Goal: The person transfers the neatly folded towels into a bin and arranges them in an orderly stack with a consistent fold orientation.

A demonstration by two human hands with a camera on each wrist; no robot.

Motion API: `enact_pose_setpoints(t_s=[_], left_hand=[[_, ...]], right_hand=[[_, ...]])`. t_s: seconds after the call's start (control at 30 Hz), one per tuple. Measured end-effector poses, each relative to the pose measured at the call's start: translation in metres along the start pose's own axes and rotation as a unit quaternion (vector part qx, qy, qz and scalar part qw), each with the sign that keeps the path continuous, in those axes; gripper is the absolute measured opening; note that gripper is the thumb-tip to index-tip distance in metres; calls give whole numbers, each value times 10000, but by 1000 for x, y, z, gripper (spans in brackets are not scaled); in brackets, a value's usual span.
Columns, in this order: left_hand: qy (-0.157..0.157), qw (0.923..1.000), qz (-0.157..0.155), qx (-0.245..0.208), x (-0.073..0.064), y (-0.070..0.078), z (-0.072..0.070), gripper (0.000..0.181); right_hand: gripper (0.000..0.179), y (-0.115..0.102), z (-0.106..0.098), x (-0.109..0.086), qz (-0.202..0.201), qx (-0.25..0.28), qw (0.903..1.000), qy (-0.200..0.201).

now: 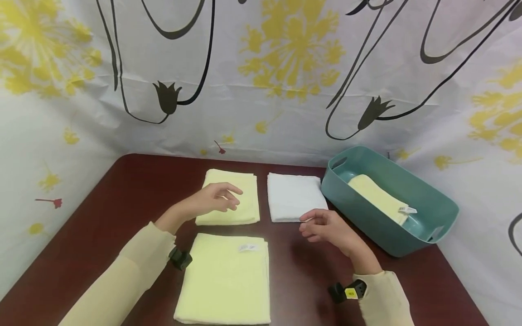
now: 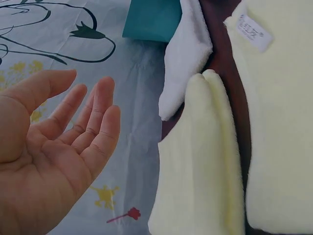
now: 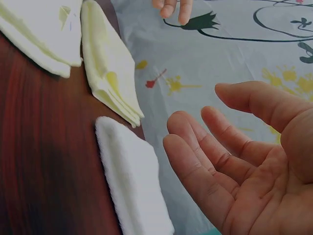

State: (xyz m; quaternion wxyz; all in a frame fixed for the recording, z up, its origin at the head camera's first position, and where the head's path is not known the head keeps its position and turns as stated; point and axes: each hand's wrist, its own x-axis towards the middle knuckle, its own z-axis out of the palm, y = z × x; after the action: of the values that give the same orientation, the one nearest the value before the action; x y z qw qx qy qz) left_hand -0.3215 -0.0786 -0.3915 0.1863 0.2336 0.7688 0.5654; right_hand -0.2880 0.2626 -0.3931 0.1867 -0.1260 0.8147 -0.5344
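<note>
My left hand (image 1: 214, 198) hovers over the far yellow folded towel (image 1: 228, 213), fingers loosely bent and nothing in them. In the left wrist view its palm (image 2: 54, 161) is bare. My right hand (image 1: 324, 226) hangs in the air just in front of the white folded towel (image 1: 295, 197), its fingers relaxed and holding nothing. Nearer to me lies another yellow folded towel (image 1: 224, 285) with a small white label (image 1: 248, 247). The right wrist view shows the white towel (image 3: 132, 176) below the far yellow towel (image 3: 110, 63).
A teal basket (image 1: 359, 213) stands at the right back of the dark red table (image 1: 134, 194), with a labelled yellow towel (image 1: 377, 194) inside. A flower-patterned white cloth (image 1: 228, 59) hangs behind the table and along its sides.
</note>
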Motion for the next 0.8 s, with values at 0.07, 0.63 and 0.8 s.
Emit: enact_pose_setpoints(t_s=[0.07, 0.63, 0.8], left_hand=[[44, 10000, -46, -3, -5, -4, -1, 37], [244, 9993, -290, 2, -59, -42, -11, 42], [286, 9986, -434, 92, -73, -49, -10, 43]], right_hand=[[39, 1, 4, 1, 8, 57, 10000, -80], [36, 7, 39, 12, 287, 163, 9989, -326], [36, 10, 47, 14, 340, 167, 9983, -439]])
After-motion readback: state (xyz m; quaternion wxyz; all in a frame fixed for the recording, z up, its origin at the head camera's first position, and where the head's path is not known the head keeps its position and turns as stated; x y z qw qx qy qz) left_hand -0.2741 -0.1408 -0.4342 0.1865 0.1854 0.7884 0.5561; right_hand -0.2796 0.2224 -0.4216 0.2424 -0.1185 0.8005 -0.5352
